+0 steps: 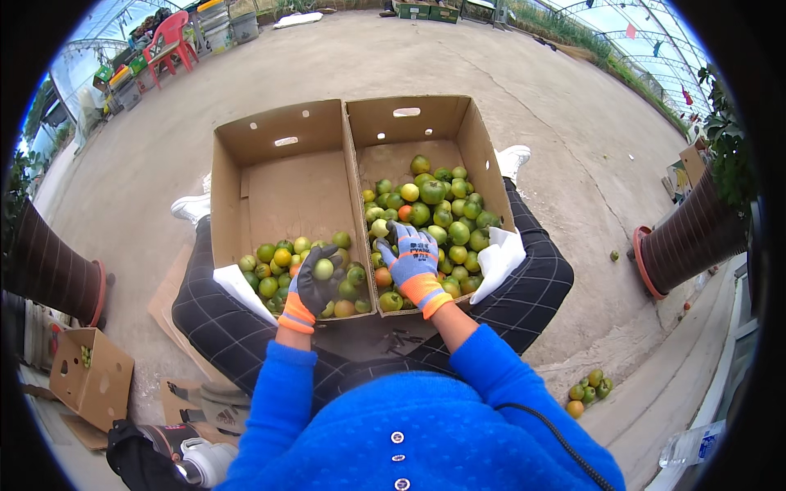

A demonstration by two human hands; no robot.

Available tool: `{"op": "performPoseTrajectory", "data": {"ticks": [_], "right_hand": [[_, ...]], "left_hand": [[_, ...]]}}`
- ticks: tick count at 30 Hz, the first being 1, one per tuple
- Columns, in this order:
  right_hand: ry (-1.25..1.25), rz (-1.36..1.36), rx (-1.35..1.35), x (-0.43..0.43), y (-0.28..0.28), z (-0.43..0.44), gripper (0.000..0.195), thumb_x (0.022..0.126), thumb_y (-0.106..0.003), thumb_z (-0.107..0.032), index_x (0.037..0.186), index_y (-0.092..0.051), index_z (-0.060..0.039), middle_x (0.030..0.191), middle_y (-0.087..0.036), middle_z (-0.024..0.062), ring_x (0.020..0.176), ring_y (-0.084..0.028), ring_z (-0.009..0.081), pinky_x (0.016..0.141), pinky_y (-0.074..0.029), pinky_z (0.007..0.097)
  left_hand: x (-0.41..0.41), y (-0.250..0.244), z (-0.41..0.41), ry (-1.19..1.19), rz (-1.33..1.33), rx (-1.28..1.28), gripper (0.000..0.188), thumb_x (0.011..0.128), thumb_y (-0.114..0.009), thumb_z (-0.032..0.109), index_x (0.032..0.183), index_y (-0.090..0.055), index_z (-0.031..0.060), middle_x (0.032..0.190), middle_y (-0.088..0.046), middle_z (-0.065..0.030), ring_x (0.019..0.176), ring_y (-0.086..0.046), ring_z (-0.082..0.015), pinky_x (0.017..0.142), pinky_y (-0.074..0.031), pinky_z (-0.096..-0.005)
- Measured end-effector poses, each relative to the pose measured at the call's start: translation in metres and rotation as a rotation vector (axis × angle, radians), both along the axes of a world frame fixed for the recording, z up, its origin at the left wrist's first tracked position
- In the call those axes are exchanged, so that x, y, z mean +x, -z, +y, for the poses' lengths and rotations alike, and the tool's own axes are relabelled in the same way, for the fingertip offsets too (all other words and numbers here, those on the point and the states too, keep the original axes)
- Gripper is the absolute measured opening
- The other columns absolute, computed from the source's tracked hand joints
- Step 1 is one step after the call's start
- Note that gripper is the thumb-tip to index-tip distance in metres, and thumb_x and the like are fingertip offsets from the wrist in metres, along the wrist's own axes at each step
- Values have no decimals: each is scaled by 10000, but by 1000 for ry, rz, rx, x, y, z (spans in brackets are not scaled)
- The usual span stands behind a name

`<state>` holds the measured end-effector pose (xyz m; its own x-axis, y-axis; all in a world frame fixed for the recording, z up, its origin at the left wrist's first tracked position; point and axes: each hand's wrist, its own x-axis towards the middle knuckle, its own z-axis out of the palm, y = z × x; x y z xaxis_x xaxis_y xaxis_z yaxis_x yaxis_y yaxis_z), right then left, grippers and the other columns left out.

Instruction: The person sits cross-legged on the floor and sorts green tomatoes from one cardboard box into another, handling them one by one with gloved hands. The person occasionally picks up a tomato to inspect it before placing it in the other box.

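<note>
Two cardboard boxes stand side by side between my legs. The left box (pixel 295 184) has green, yellow and reddish tomatoes (pixel 268 286) at its near end and bare cardboard beyond them. More tomatoes (pixel 431 192) fill much of the right box (pixel 408 116). My left hand (pixel 316 276), in a grey and orange glove, is palm up over the left box with a pale green tomato (pixel 323 269) in it. Over the right box, my right hand (pixel 414 255) is back up in a like glove, its fingertips at a pale green tomato (pixel 379 228); whether it grips this cannot be told.
White sheeting hangs over the boxes' near outer corners. Large brown planters (pixel 688 239) stand at both sides. Several loose tomatoes (pixel 589 393) and a plastic bottle (pixel 691 445) lie at the lower right. At the lower left are another cardboard box (pixel 98 371) and a white jug (pixel 209 460).
</note>
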<state>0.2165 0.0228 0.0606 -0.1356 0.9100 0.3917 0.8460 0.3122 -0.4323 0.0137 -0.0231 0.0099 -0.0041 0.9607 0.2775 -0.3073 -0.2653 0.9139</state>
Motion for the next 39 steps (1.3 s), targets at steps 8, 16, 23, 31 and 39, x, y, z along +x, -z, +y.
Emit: {"op": "performPoseTrajectory", "data": {"ticks": [8, 16, 23, 31, 39], "right_hand": [[-44, -639, -601, 35, 46, 29, 553, 828, -578, -383, 1310, -417, -167, 1132, -599, 105, 1056, -567, 288, 856, -409, 487], [12, -586, -596, 34, 36, 28, 487, 843, -540, -354, 1280, -446, -161, 1067, -641, 109, 1018, -602, 261, 841, -426, 412], [-46, -760, -644, 27, 42, 21, 643, 838, -519, -492, 1366, -365, -159, 1193, -590, 99, 1101, -561, 266, 933, -363, 483], [118, -135, -584, 44, 36, 19, 628, 799, -570, -505, 1292, -460, -133, 1196, -582, 128, 1106, -547, 302, 931, -397, 410], [-415, 311, 0, -11, -56, -13, 505, 822, -624, -328, 1242, -505, -74, 1106, -604, 154, 1042, -554, 283, 967, -367, 381]], "left_hand": [[-17, 24, 21, -124, -571, -474, 435, 911, -521, 391, 1135, -551, 19, 1084, -592, -92, 1031, -557, -188, 950, -421, -334], [-16, 15, 17, 57, -632, -492, 397, 905, -538, 369, 1145, -561, 54, 1112, -590, -77, 1048, -552, -214, 947, -421, -343], [-10, 15, 20, 60, -614, -480, 396, 906, -532, 376, 1140, -556, 57, 1106, -590, -64, 1033, -558, -219, 964, -415, -358], [-9, 12, 17, 57, -589, -471, 431, 910, -504, 419, 1161, -560, 73, 1049, -638, -91, 1044, -579, -228, 964, -418, -352], [4, -38, -4, 537, -708, -377, 506, 919, -479, 413, 1334, -394, 137, 1250, -511, -118, 1130, -518, -253, 965, -411, -389]]}}
